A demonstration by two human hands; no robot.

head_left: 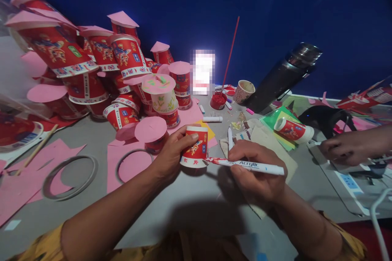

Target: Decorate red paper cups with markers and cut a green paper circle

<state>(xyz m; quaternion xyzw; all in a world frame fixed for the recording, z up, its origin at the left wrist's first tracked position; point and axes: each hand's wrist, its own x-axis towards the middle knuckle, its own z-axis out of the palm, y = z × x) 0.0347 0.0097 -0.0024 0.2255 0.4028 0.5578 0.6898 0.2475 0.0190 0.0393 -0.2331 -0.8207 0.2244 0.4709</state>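
My left hand [174, 153] is closed round a red printed paper cup [196, 142], thumb across its side. The cup has a white band with small red flower marks along its lower edge. In my right hand [260, 167] is a white acrylic marker [257, 167], held nearly level. Its red-stained tip meets the cup's white band at the right side. A second slim white pen [230, 136] stands out above my right fingers; whether they grip it I cannot tell. Under my right forearm lies a cream cloth [257, 208].
Stacked red cups with pink paper tops [128, 57] fill the left. Tape rings [70, 177] lie on pink paper. A black flask [284, 75] leans behind, near a small red pot [218, 101]. At right, another person's hand [339, 147] is by a power strip [349, 181].
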